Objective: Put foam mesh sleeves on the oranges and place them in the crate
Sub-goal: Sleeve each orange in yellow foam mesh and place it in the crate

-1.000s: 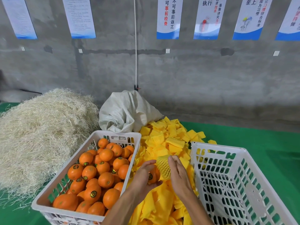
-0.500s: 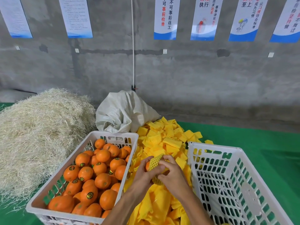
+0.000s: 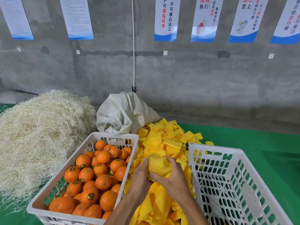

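Between the two crates I hold one orange wrapped in a yellow foam mesh sleeve [image 3: 158, 165]; the sleeve covers all of the fruit that shows. My left hand [image 3: 140, 175] grips its left side and my right hand [image 3: 170, 173] cups its right side and underside. Beneath my hands lies a pile of yellow foam sleeves [image 3: 164, 140]. A white crate [image 3: 113, 137] on the left is full of bare oranges [image 3: 97, 174]. On the right stands a white slotted crate [image 3: 215, 151] with nothing visible inside.
A big heap of pale straw-like wood wool [image 3: 37, 135] fills the left side. A crumpled white sack [image 3: 125, 114] lies behind the sleeves. Everything rests on a green cloth [image 3: 259, 143] in front of a concrete wall hung with posters.
The sleeve, at first held open beside the bare orange, has been pulled over it and now covers it. Both hands closed around the wrapped fruit and rose slightly.
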A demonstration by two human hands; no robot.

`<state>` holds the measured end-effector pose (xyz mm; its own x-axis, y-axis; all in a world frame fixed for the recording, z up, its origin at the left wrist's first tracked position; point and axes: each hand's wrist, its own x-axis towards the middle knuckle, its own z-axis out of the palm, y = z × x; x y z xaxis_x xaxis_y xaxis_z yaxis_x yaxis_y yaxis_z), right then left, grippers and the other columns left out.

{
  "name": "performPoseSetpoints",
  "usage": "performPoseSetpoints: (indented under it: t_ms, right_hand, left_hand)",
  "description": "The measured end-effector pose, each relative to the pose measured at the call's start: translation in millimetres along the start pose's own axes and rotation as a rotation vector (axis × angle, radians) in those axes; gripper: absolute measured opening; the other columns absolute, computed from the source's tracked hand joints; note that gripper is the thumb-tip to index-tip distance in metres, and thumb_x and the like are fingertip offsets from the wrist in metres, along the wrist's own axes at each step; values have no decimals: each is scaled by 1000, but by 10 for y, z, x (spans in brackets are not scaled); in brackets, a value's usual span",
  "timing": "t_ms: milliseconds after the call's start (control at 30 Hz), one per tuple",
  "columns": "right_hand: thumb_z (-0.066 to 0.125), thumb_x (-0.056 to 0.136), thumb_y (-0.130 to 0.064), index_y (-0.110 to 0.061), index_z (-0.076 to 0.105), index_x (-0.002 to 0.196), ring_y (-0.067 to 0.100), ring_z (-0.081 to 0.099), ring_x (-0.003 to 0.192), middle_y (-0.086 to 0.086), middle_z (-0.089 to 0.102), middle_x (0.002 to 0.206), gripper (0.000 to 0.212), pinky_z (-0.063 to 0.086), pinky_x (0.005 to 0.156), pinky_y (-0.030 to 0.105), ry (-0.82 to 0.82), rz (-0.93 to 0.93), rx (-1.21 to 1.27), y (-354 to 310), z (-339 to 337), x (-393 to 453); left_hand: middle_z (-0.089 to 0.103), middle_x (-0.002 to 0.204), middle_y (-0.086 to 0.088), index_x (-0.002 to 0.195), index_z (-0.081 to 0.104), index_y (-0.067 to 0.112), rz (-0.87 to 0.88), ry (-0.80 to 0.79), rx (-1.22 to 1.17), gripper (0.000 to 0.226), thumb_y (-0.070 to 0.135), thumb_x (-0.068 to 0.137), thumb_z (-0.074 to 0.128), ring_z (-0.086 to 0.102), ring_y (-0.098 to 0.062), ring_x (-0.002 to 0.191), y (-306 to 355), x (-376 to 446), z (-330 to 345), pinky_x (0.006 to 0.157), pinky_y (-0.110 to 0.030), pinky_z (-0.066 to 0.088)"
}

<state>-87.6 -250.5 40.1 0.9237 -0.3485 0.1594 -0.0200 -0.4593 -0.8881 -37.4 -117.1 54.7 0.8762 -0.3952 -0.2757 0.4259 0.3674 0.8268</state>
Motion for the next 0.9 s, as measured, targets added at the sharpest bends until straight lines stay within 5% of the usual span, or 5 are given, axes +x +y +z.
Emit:
performPoseSetpoints:
  t_ms: [133,300,467,733,900]
  right_hand:
    - [86,55,-76,-64,35,132,6,58,118,-20,57,132,92,55,94,40,49,65,213,51,71,-37]
    - [63,70,-85,-67,21,135,-23,42,121,-33,43,139,79,45,88,4,45,35,161,73,264,-135]
    - [43,75,-87,-22,27,156,8,50,121,-8,43,139,104,48,92,17,23,67,-37,216,260,-74]
    - [78,67,-75,-58,43,129,-4,64,110,-29,63,123,73,58,81,20,294,142,550,185,225,-104]
    - [86,72,-46,-35,49,138,23,74,103,-6,71,122,76,62,78,35,213,201,740,255,92,-66]
  left_hand:
    - [72,127,-14,134,61,5,-33,-20,-82,42,35,111,42,70,-31,118,57,-4,63,106,-53,51]
    - [75,117,-18,126,62,-1,-50,52,-232,44,32,113,35,70,-32,114,17,14,206,97,-45,53]
    - [71,122,-23,125,60,2,-127,101,-234,47,39,112,35,68,-40,113,0,62,236,95,-56,54]
    - [64,110,17,122,56,31,90,114,211,37,52,94,70,65,-1,95,-121,55,339,64,-19,58]
    - [62,122,20,120,65,36,256,112,344,39,47,85,80,58,-1,117,-216,105,255,92,-37,61]
